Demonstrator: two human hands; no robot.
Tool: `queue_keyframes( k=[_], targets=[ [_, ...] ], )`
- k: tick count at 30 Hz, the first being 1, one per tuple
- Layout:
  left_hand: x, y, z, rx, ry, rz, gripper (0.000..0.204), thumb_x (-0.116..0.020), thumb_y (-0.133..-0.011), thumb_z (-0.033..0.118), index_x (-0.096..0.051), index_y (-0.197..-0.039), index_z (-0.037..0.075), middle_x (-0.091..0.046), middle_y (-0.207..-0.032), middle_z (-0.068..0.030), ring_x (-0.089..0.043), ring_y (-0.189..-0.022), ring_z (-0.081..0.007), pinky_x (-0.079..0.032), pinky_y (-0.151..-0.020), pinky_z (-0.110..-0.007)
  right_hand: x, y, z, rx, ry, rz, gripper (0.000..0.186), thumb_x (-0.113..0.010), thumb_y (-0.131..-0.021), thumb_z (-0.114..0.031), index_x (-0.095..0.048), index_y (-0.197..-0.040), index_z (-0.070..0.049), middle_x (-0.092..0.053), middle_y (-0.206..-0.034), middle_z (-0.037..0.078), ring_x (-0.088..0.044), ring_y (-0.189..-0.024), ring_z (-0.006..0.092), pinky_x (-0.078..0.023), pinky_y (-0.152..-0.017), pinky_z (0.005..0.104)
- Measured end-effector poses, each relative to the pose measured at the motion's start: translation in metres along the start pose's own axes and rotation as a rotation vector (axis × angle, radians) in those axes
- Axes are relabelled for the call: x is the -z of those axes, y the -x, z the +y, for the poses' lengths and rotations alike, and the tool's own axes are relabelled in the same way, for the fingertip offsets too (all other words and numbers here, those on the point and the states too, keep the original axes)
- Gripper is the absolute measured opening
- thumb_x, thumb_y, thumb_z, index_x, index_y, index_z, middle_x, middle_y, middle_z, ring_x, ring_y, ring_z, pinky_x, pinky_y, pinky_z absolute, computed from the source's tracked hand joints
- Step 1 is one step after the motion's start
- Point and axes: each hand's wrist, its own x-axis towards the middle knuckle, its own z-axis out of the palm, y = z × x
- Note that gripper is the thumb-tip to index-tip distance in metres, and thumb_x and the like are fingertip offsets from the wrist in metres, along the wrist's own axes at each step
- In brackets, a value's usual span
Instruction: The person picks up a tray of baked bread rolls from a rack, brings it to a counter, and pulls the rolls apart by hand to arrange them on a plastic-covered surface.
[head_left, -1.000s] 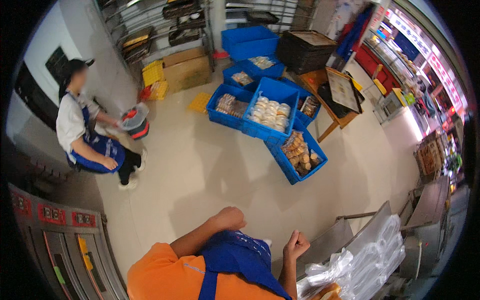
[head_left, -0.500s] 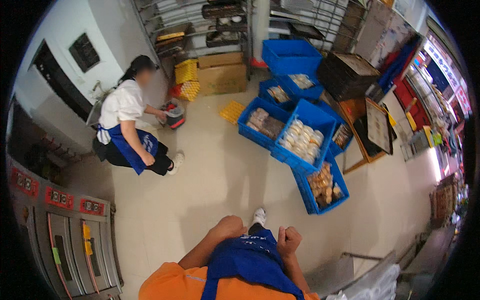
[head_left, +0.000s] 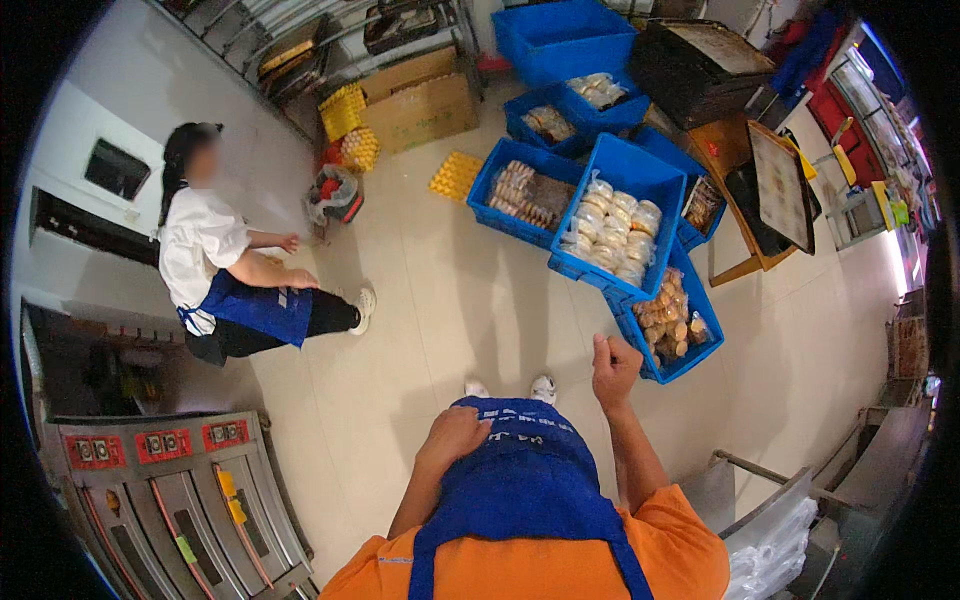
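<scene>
My left hand (head_left: pixel 458 433) is curled into a loose fist in front of the blue apron (head_left: pixel 520 470), with nothing seen in it. My right hand (head_left: pixel 615 370) is a fist with the thumb up, held out over the floor in front of the lowest blue crate. Bagged brown rolls (head_left: pixel 664 318) lie in that crate (head_left: pixel 696 362). Beyond it, a blue crate (head_left: pixel 672 215) holds bagged pale round buns (head_left: pixel 615 230). Left of that, another blue crate (head_left: pixel 490 212) has packed browned pastries (head_left: pixel 524 192). Neither hand touches a crate.
A co-worker (head_left: pixel 215 245) in white top and blue apron stands at left, near a bagged bin (head_left: pixel 335 195). Ovens (head_left: pixel 180 500) stand at lower left. More blue crates (head_left: pixel 565 45), dark stacked trays (head_left: pixel 700 75) and a wooden table (head_left: pixel 735 268) are farther off. Yellow egg trays (head_left: pixel 456 176) lie on the floor.
My view has shifted; I have moved nearer the crates. My right hand has risen forward and my left drawn in at the apron. The co-worker has straightened and let go of the bagged bin.
</scene>
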Motion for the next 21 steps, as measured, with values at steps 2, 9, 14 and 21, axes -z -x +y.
queue_keyframes(
  k=[2,9,14,21],
  targets=[
    [0.007,-0.006,-0.007,0.013,0.050,-0.018,0.049,-0.060,-0.098,0.041,-0.076,-0.106,-0.004,-0.072,-0.113,-0.0252,-0.068,-0.104,-0.0427,-0.053,-0.095,-0.050,-0.014,-0.010,0.001,-0.090,-0.053,0.000,0.049,-0.067,-0.098,-0.010,-0.037,-0.060,-0.004,-0.037,-0.052,0.006,-0.033,-0.047,0.0141,-0.024,-0.048,0.0361],
    [0.052,-0.033,-0.079,0.114,0.109,-0.120,0.047,-0.063,-0.095,0.040,-0.072,-0.103,-0.006,-0.071,-0.105,-0.0294,-0.068,-0.102,-0.0451,-0.053,-0.091,-0.053,-0.104,-0.023,-0.029,-0.126,0.008,-0.088,0.046,-0.066,-0.098,-0.010,-0.046,-0.057,-0.003,-0.045,-0.052,0.003,-0.038,-0.049,0.0091,-0.027,-0.047,0.0320],
    [0.102,-0.039,-0.172,0.047,0.065,0.051,0.049,-0.061,-0.096,0.039,-0.072,-0.106,-0.008,-0.071,-0.109,-0.0291,-0.067,-0.105,-0.0441,-0.053,-0.096,-0.051,-0.191,-0.015,-0.103,-0.149,-0.076,-0.156,0.039,-0.071,-0.092,-0.009,-0.050,-0.060,0.000,-0.044,-0.054,0.011,-0.039,-0.048,0.0189,-0.032,-0.049,0.0371],
    [0.183,-0.045,-0.265,0.079,-0.060,0.215,0.046,-0.061,-0.098,0.035,-0.077,-0.097,-0.009,-0.070,-0.118,-0.0283,-0.067,-0.108,-0.0418,-0.052,-0.098,-0.047,-0.278,-0.026,-0.172,0.474,0.026,-0.421,0.040,-0.077,-0.085,-0.012,-0.050,-0.057,-0.008,-0.050,-0.057,0.009,-0.052,-0.053,0.0295,-0.041,-0.052,0.0422]
  ],
)
